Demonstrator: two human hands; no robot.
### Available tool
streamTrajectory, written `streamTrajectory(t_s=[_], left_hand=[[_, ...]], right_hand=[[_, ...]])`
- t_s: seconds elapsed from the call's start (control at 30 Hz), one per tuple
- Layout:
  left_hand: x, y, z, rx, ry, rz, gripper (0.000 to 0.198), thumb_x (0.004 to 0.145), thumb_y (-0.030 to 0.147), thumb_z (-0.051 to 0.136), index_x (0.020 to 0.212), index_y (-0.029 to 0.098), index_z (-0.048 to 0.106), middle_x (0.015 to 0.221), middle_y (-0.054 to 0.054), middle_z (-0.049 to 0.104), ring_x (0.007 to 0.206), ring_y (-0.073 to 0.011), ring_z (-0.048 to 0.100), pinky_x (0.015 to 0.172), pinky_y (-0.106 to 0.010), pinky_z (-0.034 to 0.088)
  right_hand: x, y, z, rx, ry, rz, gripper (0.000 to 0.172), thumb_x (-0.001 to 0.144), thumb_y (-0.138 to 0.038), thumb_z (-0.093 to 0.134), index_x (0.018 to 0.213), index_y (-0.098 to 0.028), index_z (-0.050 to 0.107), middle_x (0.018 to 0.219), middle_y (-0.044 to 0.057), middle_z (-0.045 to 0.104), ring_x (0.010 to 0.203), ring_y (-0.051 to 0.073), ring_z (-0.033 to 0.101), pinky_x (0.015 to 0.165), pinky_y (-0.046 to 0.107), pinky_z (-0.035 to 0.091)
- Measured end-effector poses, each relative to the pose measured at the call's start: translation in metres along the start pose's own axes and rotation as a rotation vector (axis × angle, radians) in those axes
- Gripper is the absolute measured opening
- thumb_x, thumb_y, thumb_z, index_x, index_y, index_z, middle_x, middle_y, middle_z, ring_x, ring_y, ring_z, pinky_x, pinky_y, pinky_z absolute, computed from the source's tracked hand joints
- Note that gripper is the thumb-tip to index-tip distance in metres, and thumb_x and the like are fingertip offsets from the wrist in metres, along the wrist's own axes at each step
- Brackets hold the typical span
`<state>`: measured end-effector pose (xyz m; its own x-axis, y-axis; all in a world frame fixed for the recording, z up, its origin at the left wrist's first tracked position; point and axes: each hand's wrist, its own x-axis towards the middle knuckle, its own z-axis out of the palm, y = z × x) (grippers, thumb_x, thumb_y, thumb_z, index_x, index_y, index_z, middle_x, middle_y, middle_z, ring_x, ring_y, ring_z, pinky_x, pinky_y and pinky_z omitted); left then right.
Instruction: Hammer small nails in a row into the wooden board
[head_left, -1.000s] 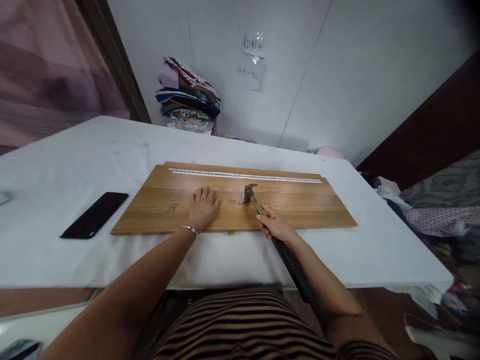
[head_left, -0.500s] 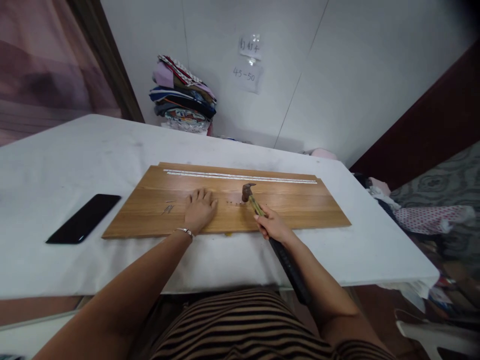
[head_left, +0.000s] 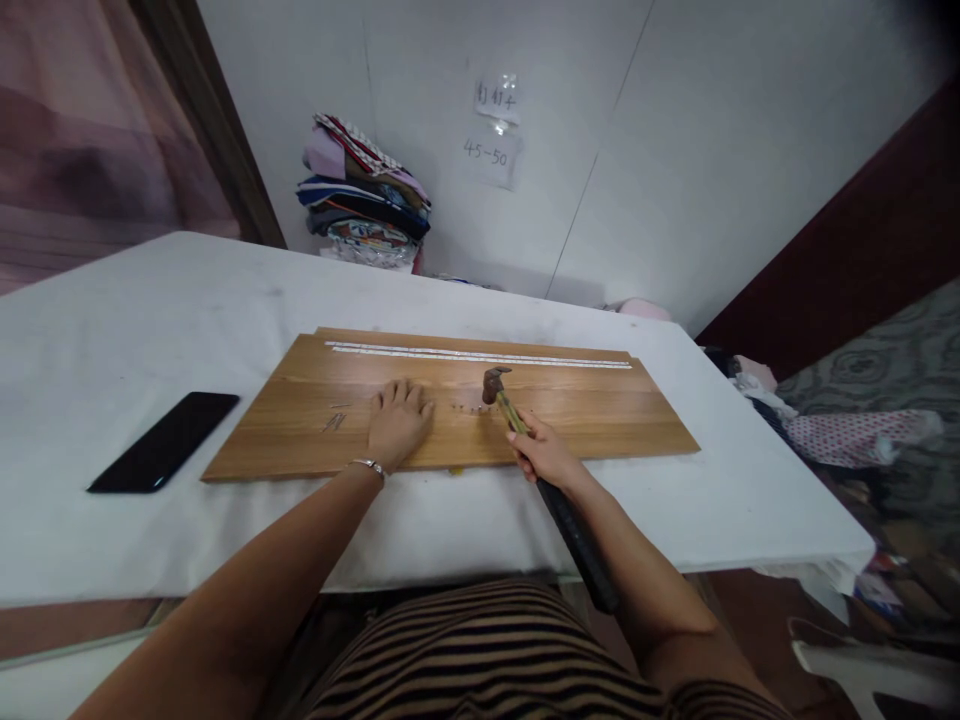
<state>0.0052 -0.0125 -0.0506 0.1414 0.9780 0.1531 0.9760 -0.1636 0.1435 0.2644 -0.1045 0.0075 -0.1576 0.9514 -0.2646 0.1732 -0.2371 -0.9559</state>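
Observation:
My right hand (head_left: 545,447) grips a claw hammer (head_left: 508,408) high on its handle, close to the head. The hammer's head is over the middle of a wooden board (head_left: 615,420), beside a short row of small nails (head_left: 471,408) in the board. Whether the head touches a nail or the wood I cannot tell. My left hand (head_left: 400,420) lies flat on the board, fingers stretched out and holding nothing. Several loose nails (head_left: 337,418) lie on the wood to its left.
Two white strips (head_left: 480,355) run along the board's far side. A black phone (head_left: 166,440) lies on the white-covered table (head_left: 435,540) at left. Folded clothes (head_left: 367,195) are stacked by the wall. Cloth and bags (head_left: 855,440) are piled off the right edge.
Almost nothing differs. The view has shifted very slightly; both hands and the hammer keep the same places on the board.

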Motion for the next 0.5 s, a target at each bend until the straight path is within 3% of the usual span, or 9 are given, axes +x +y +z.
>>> streamTrajectory(t_s=[0.23,0.5], left_hand=[[0.0008,-0.0016,0.0038,-0.014,0.001,0.004,0.054,0.108,0.040,0.038,0.145,0.013,0.067,0.165,-0.023,0.058,0.153,-0.0417,0.049,0.125,-0.061,0.038],[-0.0008,0.0006,-0.0009,0.014,0.002,0.005,0.053,0.107,0.039,0.037,0.142,0.014,0.068,0.161,-0.023,0.061,0.150,-0.0404,0.050,0.124,-0.059,0.040]], right_hand=[[0.0024,0.0003,0.0009,0.004,0.019,0.067,0.070,0.091,-0.034,0.067,0.158,-0.016,0.053,0.054,-0.012,0.048,0.040,0.010,0.039,0.040,0.021,0.033],[0.0028,-0.0004,0.0025,0.016,0.006,0.041,0.075,0.090,-0.038,0.068,0.161,-0.017,0.050,0.053,-0.014,0.046,0.040,0.010,0.039,0.040,0.020,0.034]])
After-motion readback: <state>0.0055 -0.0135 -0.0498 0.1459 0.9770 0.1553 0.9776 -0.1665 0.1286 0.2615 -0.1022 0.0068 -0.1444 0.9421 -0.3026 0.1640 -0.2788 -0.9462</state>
